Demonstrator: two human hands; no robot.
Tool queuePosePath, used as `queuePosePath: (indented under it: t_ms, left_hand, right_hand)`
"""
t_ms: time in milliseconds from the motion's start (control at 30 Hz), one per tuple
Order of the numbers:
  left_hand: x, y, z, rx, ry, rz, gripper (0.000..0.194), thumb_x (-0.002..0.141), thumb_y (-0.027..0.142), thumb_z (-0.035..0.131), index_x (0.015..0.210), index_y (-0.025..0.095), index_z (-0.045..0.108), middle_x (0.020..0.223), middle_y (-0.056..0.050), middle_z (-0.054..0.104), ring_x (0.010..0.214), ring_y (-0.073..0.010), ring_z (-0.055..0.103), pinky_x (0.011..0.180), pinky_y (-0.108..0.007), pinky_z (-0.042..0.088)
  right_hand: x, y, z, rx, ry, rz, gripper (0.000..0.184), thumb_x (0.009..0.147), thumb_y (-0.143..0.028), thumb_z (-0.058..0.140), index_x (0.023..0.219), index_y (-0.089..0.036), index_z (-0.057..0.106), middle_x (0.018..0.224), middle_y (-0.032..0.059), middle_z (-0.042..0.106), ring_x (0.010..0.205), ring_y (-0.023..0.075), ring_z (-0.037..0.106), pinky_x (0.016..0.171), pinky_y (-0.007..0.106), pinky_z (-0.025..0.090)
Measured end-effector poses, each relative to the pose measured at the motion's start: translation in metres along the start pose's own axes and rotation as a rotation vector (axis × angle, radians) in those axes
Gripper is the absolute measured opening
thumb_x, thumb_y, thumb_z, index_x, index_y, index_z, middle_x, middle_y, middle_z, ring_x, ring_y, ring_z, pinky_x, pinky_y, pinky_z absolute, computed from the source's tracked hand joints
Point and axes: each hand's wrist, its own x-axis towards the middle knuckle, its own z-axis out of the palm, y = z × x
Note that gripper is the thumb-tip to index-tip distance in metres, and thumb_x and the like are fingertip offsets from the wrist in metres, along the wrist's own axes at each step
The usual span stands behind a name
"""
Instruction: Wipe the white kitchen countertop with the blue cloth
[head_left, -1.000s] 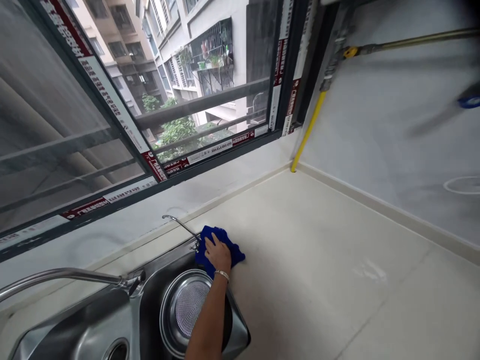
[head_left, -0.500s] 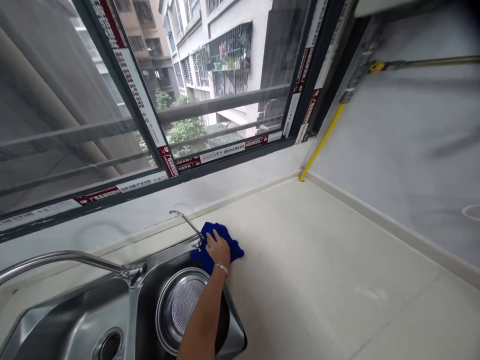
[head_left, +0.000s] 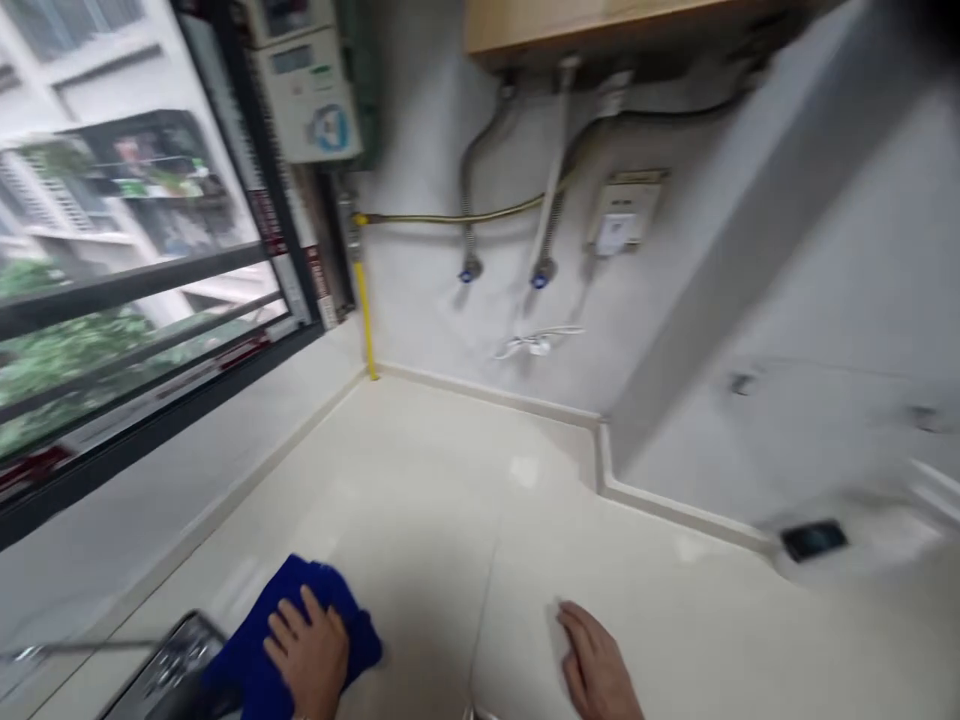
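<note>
My left hand [head_left: 309,655] lies palm down on a bunched blue cloth [head_left: 251,650], fingers spread over its top. The cloth rests on the pale countertop [head_left: 427,490], partly over the corner of the metal sink [head_left: 142,680], and hides some of the rim. Beside it a slim tap [head_left: 97,648], smeared by motion, reaches out over the counter. Further right, my right hand [head_left: 600,660] hovers at or just above the countertop with fingers stretched forward and nothing in it. Whether it touches the surface I cannot tell.
A raised edging [head_left: 487,393] runs along the wall and steps around a corner. A yellow pipe [head_left: 365,320] meets the counter at the window corner. Valves [head_left: 470,270] and a white cable [head_left: 536,343] are on the wall. A phone [head_left: 814,540] lies at far right.
My view has swung right, away from the sink. My right hand has come into view. My left hand stays on the blue cloth, now further onto the countertop.
</note>
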Motion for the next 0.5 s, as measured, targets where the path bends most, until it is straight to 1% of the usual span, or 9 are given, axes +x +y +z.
queuePosePath:
  t_ms: [100,200,300,367,433,500]
  left_hand:
    - [-0.009,0.026,0.009,0.013,0.026,0.21,0.061,0.092,0.034,0.041,0.144,0.002,0.041,0.145,-0.037,0.042,0.139,-0.0519,0.037,0.104,-0.067,0.042]
    - [-0.021,0.069,0.014,-0.055,0.036,0.39,0.063,0.092,0.032,0.042,0.147,0.002,0.036,0.149,-0.037,0.037,0.143,-0.0516,0.03,0.108,-0.067,0.039]
    - [-0.037,0.128,0.013,-0.191,0.011,0.566,0.062,0.092,0.028,0.04,0.148,0.002,0.034,0.154,-0.035,0.029,0.148,-0.0494,0.02,0.114,-0.067,0.031]
    - [-0.05,0.172,0.009,-0.301,-0.023,0.701,0.06,0.091,0.026,0.037,0.147,0.002,0.036,0.157,-0.033,0.025,0.151,-0.0466,0.015,0.118,-0.066,0.026]
    - [-0.064,0.214,0.003,-0.404,-0.059,0.831,0.059,0.091,0.027,0.036,0.145,0.004,0.041,0.159,-0.03,0.026,0.152,-0.0433,0.015,0.12,-0.064,0.023]
    - [-0.077,0.25,-0.001,-0.473,-0.09,0.943,0.059,0.089,0.029,0.035,0.143,0.006,0.046,0.158,-0.028,0.03,0.151,-0.0406,0.021,0.121,-0.061,0.023]
  right_hand:
    - [0.01,-0.013,-0.003,0.05,-0.028,0.084,0.051,0.085,-0.01,0.043,0.136,-0.02,0.047,0.137,0.0112,0.057,0.128,0.0226,0.053,0.105,0.043,0.052]
    - [0.021,-0.02,-0.01,0.125,-0.019,0.132,0.059,0.078,-0.004,0.042,0.135,-0.018,0.047,0.136,0.0122,0.056,0.128,0.0223,0.05,0.108,0.043,0.048]
    - [0.031,-0.021,-0.017,0.198,-0.02,0.154,0.061,0.072,-0.006,0.044,0.132,-0.017,0.048,0.134,0.0138,0.056,0.126,0.0242,0.05,0.108,0.046,0.046]
    - [0.037,-0.019,-0.02,0.238,-0.022,0.157,0.061,0.069,-0.009,0.046,0.13,-0.017,0.048,0.132,0.0141,0.057,0.125,0.0254,0.05,0.107,0.047,0.046]
    - [0.041,-0.016,-0.019,0.261,-0.009,0.147,0.059,0.069,-0.012,0.047,0.128,-0.017,0.048,0.129,0.0137,0.058,0.123,0.0255,0.051,0.106,0.047,0.046]
    - [0.041,-0.011,-0.018,0.262,0.042,0.128,0.053,0.072,-0.013,0.046,0.125,-0.018,0.049,0.124,0.0124,0.061,0.117,0.0236,0.055,0.102,0.043,0.049]
